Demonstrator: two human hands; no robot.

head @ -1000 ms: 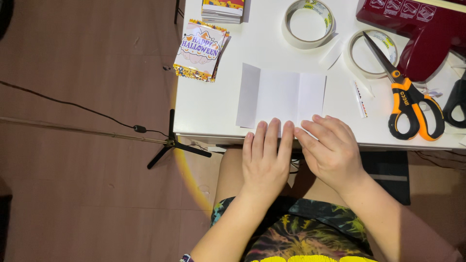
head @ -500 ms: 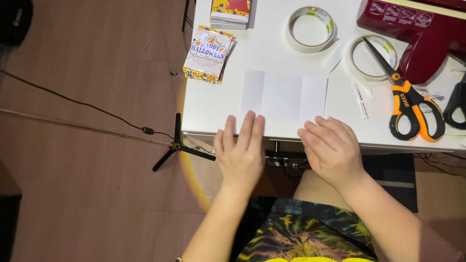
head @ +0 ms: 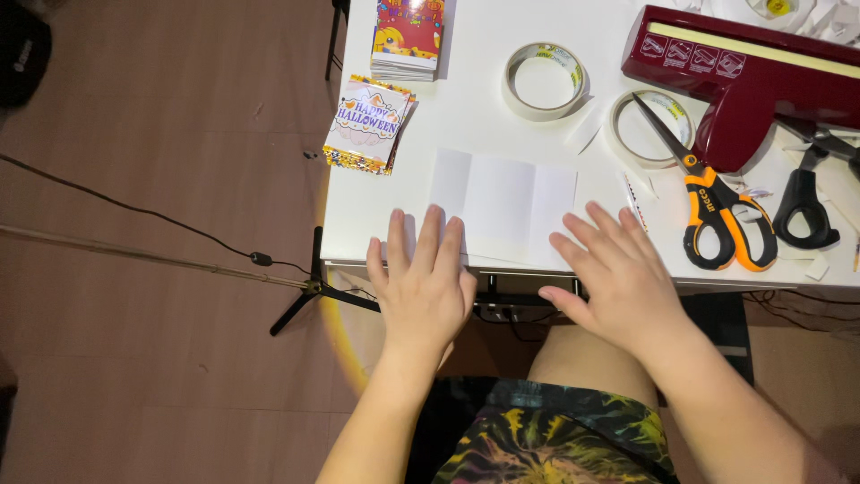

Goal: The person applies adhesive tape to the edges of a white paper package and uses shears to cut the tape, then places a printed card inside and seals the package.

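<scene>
A white bench [head: 358, 215] filled the far right of the view, its near edge just above the person's lap, and a brown wooden floor [head: 161, 358] spread to the left, crossed by a thin black cable [head: 134, 211] and a stand's black legs [head: 313, 300]. The left hand [head: 421, 287] lay flat at the bench's near edge, fingers [head: 428, 237] slightly apart and gripping nothing, their tips touching the near left corner of a creased white sheet of paper [head: 502, 202]. The right hand [head: 618, 278] hovered palm down with fingers spread at the sheet's near right corner. Farther off lay 2 tape rolls [head: 544, 81], orange-handled scissors [head: 717, 215], black-handled scissors [head: 806, 206], a dark red dispenser [head: 761, 81] and 2 stacks of printed cards [head: 367, 125].
</scene>
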